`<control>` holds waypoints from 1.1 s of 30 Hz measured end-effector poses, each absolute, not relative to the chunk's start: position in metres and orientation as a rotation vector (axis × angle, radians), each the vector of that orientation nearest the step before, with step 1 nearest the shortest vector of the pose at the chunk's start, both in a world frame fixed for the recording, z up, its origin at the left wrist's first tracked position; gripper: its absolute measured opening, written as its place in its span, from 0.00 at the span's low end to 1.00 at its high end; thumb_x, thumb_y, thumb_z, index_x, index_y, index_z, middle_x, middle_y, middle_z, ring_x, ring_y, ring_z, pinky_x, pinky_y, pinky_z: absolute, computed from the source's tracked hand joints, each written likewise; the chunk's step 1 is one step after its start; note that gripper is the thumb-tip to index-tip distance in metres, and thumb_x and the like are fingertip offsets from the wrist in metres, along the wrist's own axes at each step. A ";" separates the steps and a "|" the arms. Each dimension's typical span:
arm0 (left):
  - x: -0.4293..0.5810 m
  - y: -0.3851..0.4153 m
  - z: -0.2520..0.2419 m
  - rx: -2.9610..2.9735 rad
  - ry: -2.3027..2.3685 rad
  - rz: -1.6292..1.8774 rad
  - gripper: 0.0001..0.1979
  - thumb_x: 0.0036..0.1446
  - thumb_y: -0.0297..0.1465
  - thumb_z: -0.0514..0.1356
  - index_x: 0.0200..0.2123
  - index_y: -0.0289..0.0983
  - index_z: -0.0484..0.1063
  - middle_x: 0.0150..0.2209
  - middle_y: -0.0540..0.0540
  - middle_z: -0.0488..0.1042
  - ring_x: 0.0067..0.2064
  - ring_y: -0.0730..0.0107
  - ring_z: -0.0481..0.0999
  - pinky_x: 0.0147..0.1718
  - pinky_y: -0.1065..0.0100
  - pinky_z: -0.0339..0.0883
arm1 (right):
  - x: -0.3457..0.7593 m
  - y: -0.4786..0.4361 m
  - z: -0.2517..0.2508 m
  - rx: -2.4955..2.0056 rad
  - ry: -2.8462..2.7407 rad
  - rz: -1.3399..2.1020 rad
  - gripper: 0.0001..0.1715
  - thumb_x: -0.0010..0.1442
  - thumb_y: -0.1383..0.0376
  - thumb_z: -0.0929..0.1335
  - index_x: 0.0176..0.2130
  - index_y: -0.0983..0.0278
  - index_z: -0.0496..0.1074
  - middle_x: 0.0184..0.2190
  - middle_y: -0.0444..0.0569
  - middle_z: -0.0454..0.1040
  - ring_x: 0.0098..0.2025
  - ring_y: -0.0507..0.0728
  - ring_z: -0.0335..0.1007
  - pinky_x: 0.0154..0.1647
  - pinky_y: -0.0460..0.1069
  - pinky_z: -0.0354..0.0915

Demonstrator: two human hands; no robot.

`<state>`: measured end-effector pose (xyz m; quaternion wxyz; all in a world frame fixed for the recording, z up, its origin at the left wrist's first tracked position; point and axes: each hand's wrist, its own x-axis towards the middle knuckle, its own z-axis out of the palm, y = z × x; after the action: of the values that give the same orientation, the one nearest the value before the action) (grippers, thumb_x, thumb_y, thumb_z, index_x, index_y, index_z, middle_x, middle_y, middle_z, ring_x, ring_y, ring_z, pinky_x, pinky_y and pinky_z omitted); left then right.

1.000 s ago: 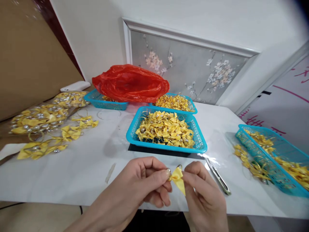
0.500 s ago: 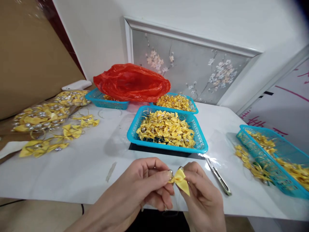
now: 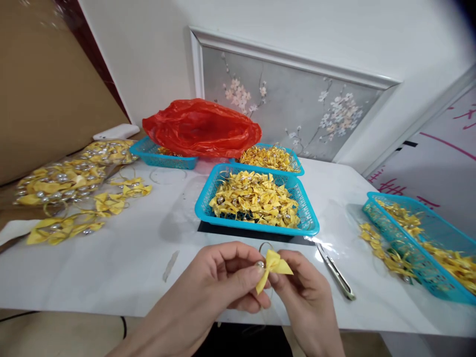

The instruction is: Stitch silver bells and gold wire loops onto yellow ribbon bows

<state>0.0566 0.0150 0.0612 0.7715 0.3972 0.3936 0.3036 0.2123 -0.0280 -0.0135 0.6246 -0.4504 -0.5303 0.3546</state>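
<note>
Over the table's near edge, my left hand (image 3: 226, 282) pinches a silvery pearl bead (image 3: 260, 265) between thumb and forefinger. Beside the bead is a yellow ribbon bow (image 3: 273, 267) with pointed tails, and a thin loop (image 3: 265, 245) rises behind it. My right hand (image 3: 308, 292) is closed on the bow's right side; its fingertips are partly hidden. Just beyond both hands stands a blue plastic basket (image 3: 256, 227), heaped with similar yellow bows and beads.
A utility knife (image 3: 336, 272) lies right of my hands. Another blue basket (image 3: 424, 248) with bows stands at the right, loose bows (image 3: 372, 238) beside it. More bows (image 3: 63, 228) spread on the left. A red plastic bag (image 3: 203, 129) rests on a basket behind.
The bow has turned between my fingers: its tails now point down-left and right, and the thin loop shows above it. My right hand has shifted slightly left and down.
</note>
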 end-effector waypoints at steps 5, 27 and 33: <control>0.058 0.016 0.063 0.918 0.888 0.672 0.11 0.49 0.35 0.72 0.32 0.34 0.79 0.28 0.48 0.80 0.26 0.75 0.76 0.26 0.77 0.69 | 0.204 -0.033 -0.014 -1.035 -1.051 0.743 0.09 0.66 0.65 0.70 0.48 0.59 0.69 0.38 0.46 0.77 0.35 0.52 0.76 0.36 0.43 0.74; 0.061 0.021 0.056 1.096 0.851 0.702 0.06 0.53 0.33 0.69 0.31 0.35 0.79 0.20 0.52 0.75 0.24 0.75 0.72 0.26 0.74 0.67 | 0.211 -0.025 0.027 -1.129 -1.792 -0.335 0.12 0.60 0.79 0.66 0.37 0.64 0.73 0.35 0.49 0.75 0.36 0.55 0.69 0.36 0.52 0.61; 0.058 0.030 0.049 1.171 0.989 0.791 0.05 0.52 0.31 0.68 0.30 0.36 0.78 0.23 0.51 0.77 0.26 0.72 0.75 0.27 0.73 0.69 | 0.198 -0.040 0.006 -0.979 -1.551 -0.002 0.07 0.64 0.70 0.69 0.39 0.56 0.74 0.33 0.47 0.77 0.35 0.59 0.74 0.32 0.53 0.68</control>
<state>0.0579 0.0300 0.0488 0.6505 0.5158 0.4352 0.3484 0.1978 -0.0399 0.0063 0.6084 -0.4236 -0.6712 -0.0009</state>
